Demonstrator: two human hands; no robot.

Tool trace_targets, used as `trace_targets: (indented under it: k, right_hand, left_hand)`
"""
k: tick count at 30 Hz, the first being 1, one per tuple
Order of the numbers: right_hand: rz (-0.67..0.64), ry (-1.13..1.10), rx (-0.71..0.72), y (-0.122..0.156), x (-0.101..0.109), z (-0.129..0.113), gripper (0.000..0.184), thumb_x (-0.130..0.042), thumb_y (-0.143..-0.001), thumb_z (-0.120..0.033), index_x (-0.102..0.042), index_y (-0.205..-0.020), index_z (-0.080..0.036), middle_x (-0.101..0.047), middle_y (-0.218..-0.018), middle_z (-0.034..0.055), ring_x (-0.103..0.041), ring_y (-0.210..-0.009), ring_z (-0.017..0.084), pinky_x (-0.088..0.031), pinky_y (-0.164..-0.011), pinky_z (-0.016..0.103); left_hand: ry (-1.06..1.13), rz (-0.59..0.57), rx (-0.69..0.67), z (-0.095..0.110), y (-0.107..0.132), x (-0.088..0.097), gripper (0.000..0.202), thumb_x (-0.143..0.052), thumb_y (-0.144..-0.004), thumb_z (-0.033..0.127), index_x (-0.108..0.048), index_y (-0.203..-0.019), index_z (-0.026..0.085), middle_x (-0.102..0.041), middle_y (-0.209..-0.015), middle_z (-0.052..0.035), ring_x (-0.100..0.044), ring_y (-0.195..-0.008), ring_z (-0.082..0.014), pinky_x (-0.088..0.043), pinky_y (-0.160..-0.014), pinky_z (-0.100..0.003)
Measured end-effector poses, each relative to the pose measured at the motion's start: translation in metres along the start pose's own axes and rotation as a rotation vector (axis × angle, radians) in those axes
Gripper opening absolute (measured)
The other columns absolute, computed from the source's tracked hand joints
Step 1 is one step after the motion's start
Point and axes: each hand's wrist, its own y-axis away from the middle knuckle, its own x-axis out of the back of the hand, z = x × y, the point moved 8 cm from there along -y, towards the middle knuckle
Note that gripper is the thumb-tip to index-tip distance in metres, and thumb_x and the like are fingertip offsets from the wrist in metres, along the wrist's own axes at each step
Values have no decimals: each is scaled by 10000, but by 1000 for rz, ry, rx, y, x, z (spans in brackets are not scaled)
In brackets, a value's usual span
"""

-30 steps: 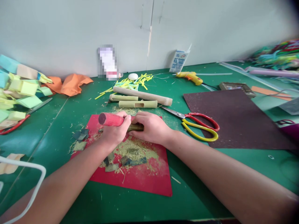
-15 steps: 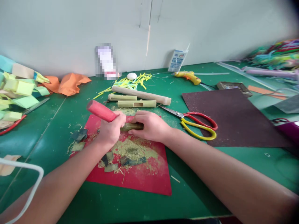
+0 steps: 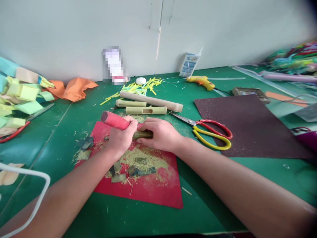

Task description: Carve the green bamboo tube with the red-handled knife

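Note:
My left hand [image 3: 122,136] is wrapped round the thick red handle [image 3: 114,120] of a tool whose working end is hidden. Pressed down by my right hand [image 3: 162,134] is a short greenish bamboo piece [image 3: 143,134], its left end close to my left fingers. Both hands are over a red sheet [image 3: 160,200] strewn with pale shavings and dust [image 3: 151,157]. Dark worn scraps [image 3: 145,171], perhaps sandpaper, lie among the dust. Just beyond the hands rest a bamboo tube [image 3: 158,110] with a cut slot, a shorter bamboo piece [image 3: 131,103] and a long pale stick [image 3: 151,100].
Scissors [image 3: 192,122] with red and yellow handles lie right of the bamboo, partly on a dark brown sheet [image 3: 250,129]. Farther back are a yellow glue gun [image 3: 201,82], a drink carton [image 3: 189,64] and yellow strips [image 3: 148,86]. Folded papers [image 3: 27,92] fill the left.
My left hand and the red handle have moved slightly right, and the handle is tilted lower. My right hand keeps its hold on the bamboo piece. The whole view has shifted a little.

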Motion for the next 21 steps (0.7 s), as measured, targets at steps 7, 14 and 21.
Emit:
trace_targets:
  k: [7,14,21]
  right_hand:
    - [-7,2,28,1,-2,-2,268,-765,-724,-349,-687,-887,-151,-626,-824,36,-547,-789,166,-399,-681,265]
    - [-30,-2,15,-1,0,1,191,-739,-729,-311,-668,-816,-157,-580,-755,20,-511,-720,151,-368,-639,262]
    - [-10,-12,17,1,0,2,200,-730,-729,-297,-681,-875,-170,-622,-807,27,-540,-757,153,-384,-663,257]
  left_hand:
    - [-107,-96,-73,5,1,-4,274,-462,-791,270,-373,-542,197,-403,-545,17,-418,-582,-132,-342,-597,-284]
    - [195,-123,-11,3,6,-5,275,-455,-716,213,-333,-470,195,-345,-477,24,-337,-496,-102,-303,-517,-266]
    - [89,-64,2,-2,2,-5,263,-480,-786,243,-394,-542,196,-381,-524,27,-380,-538,-113,-335,-535,-266]
